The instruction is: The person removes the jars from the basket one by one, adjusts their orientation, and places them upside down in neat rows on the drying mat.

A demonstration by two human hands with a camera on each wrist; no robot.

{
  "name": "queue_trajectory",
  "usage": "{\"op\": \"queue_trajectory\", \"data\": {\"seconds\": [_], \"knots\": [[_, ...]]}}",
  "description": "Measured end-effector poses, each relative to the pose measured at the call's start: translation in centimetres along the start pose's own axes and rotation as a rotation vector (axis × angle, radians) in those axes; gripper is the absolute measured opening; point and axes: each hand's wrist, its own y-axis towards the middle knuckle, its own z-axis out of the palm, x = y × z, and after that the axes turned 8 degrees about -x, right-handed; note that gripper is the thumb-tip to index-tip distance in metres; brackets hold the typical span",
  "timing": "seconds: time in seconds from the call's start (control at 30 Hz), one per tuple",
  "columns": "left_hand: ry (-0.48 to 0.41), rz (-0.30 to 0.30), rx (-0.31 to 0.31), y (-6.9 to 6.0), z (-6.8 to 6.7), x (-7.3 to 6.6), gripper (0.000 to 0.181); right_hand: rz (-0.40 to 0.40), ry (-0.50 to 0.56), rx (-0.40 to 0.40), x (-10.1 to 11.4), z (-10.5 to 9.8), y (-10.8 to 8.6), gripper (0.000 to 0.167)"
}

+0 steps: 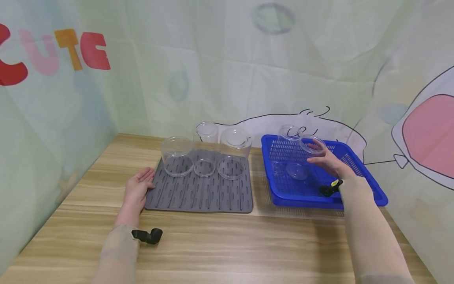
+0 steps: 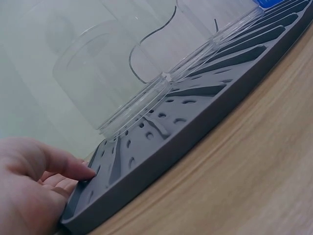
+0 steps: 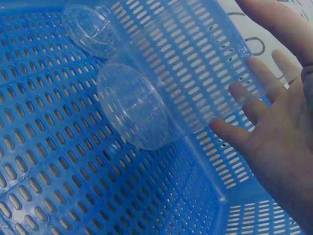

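Three clear cups stand on the back half of a grey ridged mat (image 1: 198, 197): a wide one (image 1: 177, 157), a narrow one (image 1: 205, 148) and another wide one (image 1: 235, 157). My left hand (image 1: 137, 189) lies at the mat's left edge, fingers extended; in the left wrist view its thumb (image 2: 73, 166) touches the mat's corner. Two more clear cups stand inside a blue basket (image 1: 301, 199). My right hand (image 1: 330, 162) is around the rim of the right-hand one (image 1: 306, 157), fingers spread; the right wrist view shows fingertips (image 3: 220, 126) overlapping its edge, contact unclear.
Both the mat and the basket rest on a wooden table (image 1: 220, 244), the basket to the right with a gap between. A printed cloth (image 1: 198, 71) hangs behind the table and along its sides. The basket's back rim is close to the cloth.
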Motion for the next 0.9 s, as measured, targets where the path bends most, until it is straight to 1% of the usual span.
{"op": "queue_trajectory", "data": {"seconds": [0.13, 0.33, 0.53, 0.63, 0.8, 0.9], "knots": [[0.002, 0.001, 0.000, 0.1, 0.1, 0.0, 0.080, -0.005, -0.011, -0.005, 0.2, 0.1, -0.2, 0.095], [0.002, 0.003, -0.003, 0.2, 0.2, 0.0, 0.080, -0.003, -0.085, -0.016, 0.5, 0.0, -0.4, 0.092], [0.003, 0.004, 0.005, 0.2, 0.2, 0.1, 0.080, -0.002, -0.082, -0.025, 0.5, -0.6, -0.2, 0.090], [0.001, -0.002, 0.006, 0.1, 0.2, 0.1, 0.080, 0.003, -0.117, -0.029, 0.6, -0.9, -0.1, 0.091], [0.000, -0.004, 0.014, 0.0, 0.0, 0.0, 0.080, -0.012, -0.179, -0.045, 1.6, -1.2, -0.4, 0.091], [-0.002, -0.005, 0.014, 0.0, 0.0, 0.0, 0.080, -0.040, -0.184, -0.072, 2.3, -1.2, -0.7, 0.089]]}}
